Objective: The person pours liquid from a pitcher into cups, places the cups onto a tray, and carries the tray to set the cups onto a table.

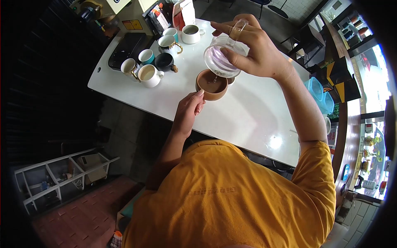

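Observation:
My right hand (pixel 258 51) grips a clear glass vessel (pixel 219 58) by its handle and holds it tilted. Liquid falls in a thin stream from it into a round brown cup (pixel 212 85) just below. My left hand (pixel 190 108) has its fingers closed on the near left side of that cup, which holds brown-looking contents. Behind the cup, a small part of another brownish item (pixel 231 80) shows; most of it is hidden.
Several cups stand on the white table (pixel 231 120) to the left, among them a white mug (pixel 149 76) and a black cup (pixel 164 62). A black tray (pixel 128 50) and a red-white bag (pixel 183 13) lie beyond. Blue containers (pixel 320 95) are at the right.

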Demonstrator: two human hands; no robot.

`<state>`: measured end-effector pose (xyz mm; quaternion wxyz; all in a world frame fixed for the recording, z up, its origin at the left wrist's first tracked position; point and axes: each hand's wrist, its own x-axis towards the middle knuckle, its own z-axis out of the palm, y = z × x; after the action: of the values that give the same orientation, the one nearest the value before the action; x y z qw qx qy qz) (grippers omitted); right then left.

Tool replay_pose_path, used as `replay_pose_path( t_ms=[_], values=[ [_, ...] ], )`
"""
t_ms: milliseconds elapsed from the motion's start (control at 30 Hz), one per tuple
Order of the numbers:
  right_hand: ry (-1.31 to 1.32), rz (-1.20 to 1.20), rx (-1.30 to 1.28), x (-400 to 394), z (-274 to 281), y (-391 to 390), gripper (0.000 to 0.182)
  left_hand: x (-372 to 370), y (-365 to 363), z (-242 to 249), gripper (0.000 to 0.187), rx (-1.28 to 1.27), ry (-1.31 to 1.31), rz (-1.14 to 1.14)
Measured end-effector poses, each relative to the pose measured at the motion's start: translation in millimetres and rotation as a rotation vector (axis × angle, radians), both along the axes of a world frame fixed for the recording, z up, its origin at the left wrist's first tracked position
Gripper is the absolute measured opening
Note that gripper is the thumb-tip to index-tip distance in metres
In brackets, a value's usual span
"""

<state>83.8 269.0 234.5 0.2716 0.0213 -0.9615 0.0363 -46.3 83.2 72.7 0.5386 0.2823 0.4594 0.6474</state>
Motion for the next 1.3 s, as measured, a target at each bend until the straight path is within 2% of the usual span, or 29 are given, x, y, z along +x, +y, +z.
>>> replay_pose_path(
  t_ms=[167, 233, 333, 1167, 1300],
  values=[
    [-0.017, -0.005, 0.027, 1.0, 1.4, -0.3, 0.029, 2.0, -0.2, -0.1, 0.026, -0.008, 0.005, 0.001],
    [-0.023, -0.007, 0.031, 1.2, 1.4, 0.0, 0.03, 5.6, 0.8, 2.6, 0.037, -0.001, 0.003, 0.053],
    [-0.006, -0.012, 0.054, 1.5, 0.7, 0.2, 0.03, 2.1, -1.2, -1.6, 0.027, 0.007, 0.002, -0.006],
    [-0.046, -0.048, 0.054, 6.2, 2.3, -0.6, 0.029, 8.5, 3.9, -4.6, 0.026, 0.011, 0.001, -0.016],
    [-0.039, -0.058, 0.085, 7.5, 1.6, 1.8, 0.031, 11.8, 5.4, -1.8, 0.03, 0.009, 0.015, -0.011]
  ],
)
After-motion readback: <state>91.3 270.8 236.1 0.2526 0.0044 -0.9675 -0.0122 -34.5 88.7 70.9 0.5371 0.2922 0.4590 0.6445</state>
